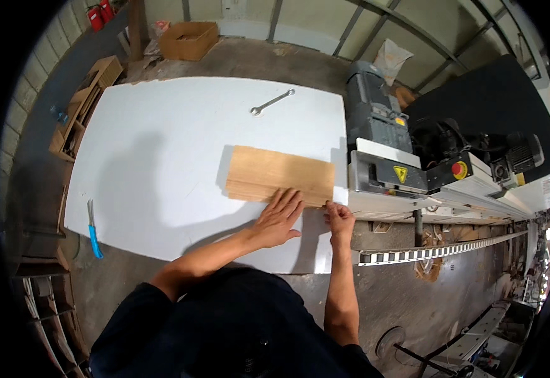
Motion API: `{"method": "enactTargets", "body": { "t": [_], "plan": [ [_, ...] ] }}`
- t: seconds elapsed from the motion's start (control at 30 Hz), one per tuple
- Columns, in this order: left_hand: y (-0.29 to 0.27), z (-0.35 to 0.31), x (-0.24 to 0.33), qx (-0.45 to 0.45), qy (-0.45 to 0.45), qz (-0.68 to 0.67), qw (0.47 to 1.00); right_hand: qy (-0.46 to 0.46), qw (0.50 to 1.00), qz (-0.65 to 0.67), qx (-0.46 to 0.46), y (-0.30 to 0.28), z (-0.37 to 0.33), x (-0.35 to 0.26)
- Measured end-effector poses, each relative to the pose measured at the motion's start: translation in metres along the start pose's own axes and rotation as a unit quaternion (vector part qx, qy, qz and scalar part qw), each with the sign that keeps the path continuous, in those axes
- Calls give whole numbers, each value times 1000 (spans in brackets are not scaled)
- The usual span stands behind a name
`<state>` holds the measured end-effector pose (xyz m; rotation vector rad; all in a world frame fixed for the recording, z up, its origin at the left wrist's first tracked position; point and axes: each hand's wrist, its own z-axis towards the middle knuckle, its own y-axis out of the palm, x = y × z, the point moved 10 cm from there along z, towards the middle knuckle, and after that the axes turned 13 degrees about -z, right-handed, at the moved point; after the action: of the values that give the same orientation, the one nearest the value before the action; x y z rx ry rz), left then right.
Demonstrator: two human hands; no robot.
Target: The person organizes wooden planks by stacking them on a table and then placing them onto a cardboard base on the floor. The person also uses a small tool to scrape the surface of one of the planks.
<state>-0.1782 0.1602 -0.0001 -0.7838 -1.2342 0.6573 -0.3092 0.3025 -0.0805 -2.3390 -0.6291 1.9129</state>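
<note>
A stack of thin light-brown wooden boards (281, 169) lies on the white tabletop (180, 126), near its right edge. My left hand (278, 218) rests flat across the stack's near edge, fingers stretched out on the wood. At the near right corner of the stack is my right hand (340, 222), its thumb and fingertips pinched together against the wood. What sits between those fingertips is too small to make out.
A wrench (273, 102) lies at the table's far side. A blue-handled knife or saw (93, 230) is at the left edge. Right of the table stands a machine with a grey motor (375, 94), red button (459, 170) and toothed white rail (438, 251). Behind is a cardboard box (188, 41).
</note>
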Motion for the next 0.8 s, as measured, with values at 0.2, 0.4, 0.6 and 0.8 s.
{"method": "enactTargets", "body": {
  "t": [0.2,0.4,0.6,0.8],
  "plan": [
    [-88,-47,-102,249,-195,15,949,14,999,-31,24,-11,3,8],
    [-87,-76,-184,208,-421,-390,792,-32,997,-66,7,9,12,-25],
    [-58,-66,-181,249,-383,-480,749,-40,990,-135,0,22,25,-13],
    [-49,-70,-191,253,-387,-499,733,-56,987,-148,16,22,26,-10]
  ]
}}
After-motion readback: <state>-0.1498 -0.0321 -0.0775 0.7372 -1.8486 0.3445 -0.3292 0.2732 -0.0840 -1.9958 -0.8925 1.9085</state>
